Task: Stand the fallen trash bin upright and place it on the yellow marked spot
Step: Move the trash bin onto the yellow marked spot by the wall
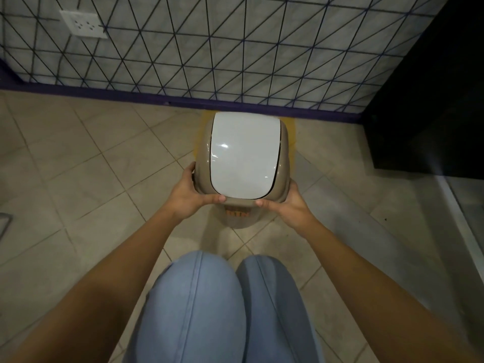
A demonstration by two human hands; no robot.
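Observation:
The beige trash bin (pixel 242 158) with a white swing lid stands upright on the tiled floor close to the wall. My left hand (pixel 192 196) grips its near left top edge. My right hand (pixel 284 205) grips its near right top edge. Both thumbs rest on the front rim. A yellow marked spot (pixel 295 132) shows as a yellow band on the floor around the far sides of the bin; most of it is hidden under the bin. An orange label sits on the bin's front.
A tiled wall (pixel 235 48) with a dark purple baseboard runs just behind the bin. A black cabinet (pixel 429 100) stands at the right. A white wall socket (pixel 82 23) is at the upper left. My knees in blue jeans (pixel 222 310) are below the bin.

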